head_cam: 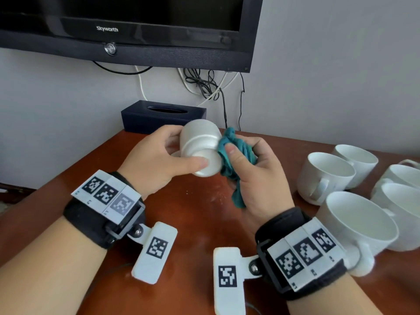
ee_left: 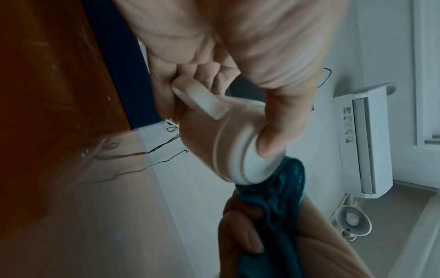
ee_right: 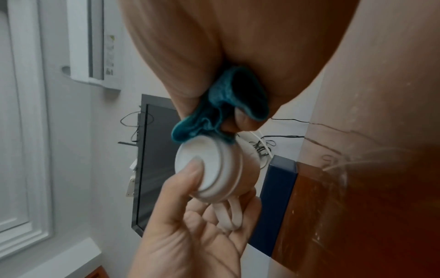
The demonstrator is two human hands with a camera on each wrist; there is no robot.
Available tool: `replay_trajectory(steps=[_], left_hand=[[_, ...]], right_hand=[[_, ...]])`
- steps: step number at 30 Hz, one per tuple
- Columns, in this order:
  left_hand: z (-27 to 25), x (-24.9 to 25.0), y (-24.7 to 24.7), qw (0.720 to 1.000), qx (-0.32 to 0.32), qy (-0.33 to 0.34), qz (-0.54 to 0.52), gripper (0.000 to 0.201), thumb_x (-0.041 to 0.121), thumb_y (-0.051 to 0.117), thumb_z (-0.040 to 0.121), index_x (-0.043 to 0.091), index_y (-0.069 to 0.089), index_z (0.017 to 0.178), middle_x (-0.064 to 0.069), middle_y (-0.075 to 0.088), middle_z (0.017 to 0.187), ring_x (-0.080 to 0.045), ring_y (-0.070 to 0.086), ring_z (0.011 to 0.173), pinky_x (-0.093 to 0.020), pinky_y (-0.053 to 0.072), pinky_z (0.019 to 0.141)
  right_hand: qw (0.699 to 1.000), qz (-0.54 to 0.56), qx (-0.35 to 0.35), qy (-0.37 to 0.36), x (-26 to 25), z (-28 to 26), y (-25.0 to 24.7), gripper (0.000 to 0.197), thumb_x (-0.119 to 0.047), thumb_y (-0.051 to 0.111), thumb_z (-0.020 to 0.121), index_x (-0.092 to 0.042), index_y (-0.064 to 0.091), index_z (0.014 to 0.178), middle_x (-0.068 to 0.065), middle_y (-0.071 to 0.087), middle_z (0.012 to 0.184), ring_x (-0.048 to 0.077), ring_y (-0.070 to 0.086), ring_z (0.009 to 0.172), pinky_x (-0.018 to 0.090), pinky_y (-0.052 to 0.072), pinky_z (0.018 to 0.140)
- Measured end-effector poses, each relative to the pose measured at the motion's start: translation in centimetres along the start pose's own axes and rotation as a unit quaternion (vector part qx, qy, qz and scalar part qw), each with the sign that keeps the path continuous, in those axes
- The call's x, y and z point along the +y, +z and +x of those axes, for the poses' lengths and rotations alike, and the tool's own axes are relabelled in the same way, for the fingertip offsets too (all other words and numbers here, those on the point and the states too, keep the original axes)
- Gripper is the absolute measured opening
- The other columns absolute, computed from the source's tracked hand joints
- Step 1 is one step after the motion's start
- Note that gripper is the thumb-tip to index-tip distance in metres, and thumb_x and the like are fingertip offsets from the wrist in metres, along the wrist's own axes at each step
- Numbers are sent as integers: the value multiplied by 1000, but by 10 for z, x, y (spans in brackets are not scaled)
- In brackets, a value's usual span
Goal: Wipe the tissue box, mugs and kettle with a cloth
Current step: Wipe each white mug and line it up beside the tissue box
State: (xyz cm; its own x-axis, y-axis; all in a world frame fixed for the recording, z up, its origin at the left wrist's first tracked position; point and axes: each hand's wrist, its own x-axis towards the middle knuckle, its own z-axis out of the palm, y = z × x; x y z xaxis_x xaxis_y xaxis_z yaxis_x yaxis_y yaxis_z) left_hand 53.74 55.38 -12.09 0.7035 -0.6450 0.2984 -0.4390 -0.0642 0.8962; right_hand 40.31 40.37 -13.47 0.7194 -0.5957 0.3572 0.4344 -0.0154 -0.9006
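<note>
My left hand point(head_cam: 168, 153) grips a white mug point(head_cam: 200, 144) above the table, tipped so its base points towards me, thumb on the base. In the left wrist view the mug point(ee_left: 228, 143) shows its handle against my fingers. My right hand point(head_cam: 252, 169) holds a bunched teal cloth point(head_cam: 236, 155) pressed against the mug's right side. The right wrist view shows the cloth point(ee_right: 214, 116) touching the mug point(ee_right: 209, 169) near its base ring. A dark blue tissue box point(head_cam: 163, 117) stands at the back by the wall. No kettle is in view.
Several white mugs point(head_cam: 327, 176) stand upright at the right of the brown table point(head_cam: 200, 210); the nearest one point(head_cam: 356, 223) is close to my right wrist. A black television point(head_cam: 127, 28) hangs on the wall, cables point(head_cam: 204, 85) dangling beneath it.
</note>
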Motion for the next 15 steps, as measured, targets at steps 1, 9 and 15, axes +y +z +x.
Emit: replay_trajectory(steps=[1, 9, 15], left_hand=[[0, -1, 0, 1000, 15, -6, 11, 80, 59, 90, 52, 49, 57, 124, 24, 71, 121, 1, 68, 112, -42, 54, 103], [-4, 3, 6, 997, -80, 6, -7, 89, 40, 95, 60, 36, 53, 138, 21, 70, 127, -1, 67, 118, -32, 55, 102], [-6, 3, 8, 989, -130, 23, -62, 93, 37, 88, 60, 25, 51, 145, 10, 69, 133, -11, 66, 122, -22, 54, 97]], right_hand=[[1000, -10, -10, -7, 0, -1, 1, 7, -12, 70, 97, -13, 66, 102, 9, 72, 95, 22, 66, 83, 33, 56, 71], [998, 20, 60, 13, 6, 4, -2, 4, -29, 72, 94, -25, 71, 96, 6, 73, 93, 22, 65, 82, 39, 53, 71], [992, 40, 110, 52, 7, 9, -12, 11, -32, 67, 99, -23, 72, 103, 8, 75, 102, 25, 66, 90, 53, 56, 85]])
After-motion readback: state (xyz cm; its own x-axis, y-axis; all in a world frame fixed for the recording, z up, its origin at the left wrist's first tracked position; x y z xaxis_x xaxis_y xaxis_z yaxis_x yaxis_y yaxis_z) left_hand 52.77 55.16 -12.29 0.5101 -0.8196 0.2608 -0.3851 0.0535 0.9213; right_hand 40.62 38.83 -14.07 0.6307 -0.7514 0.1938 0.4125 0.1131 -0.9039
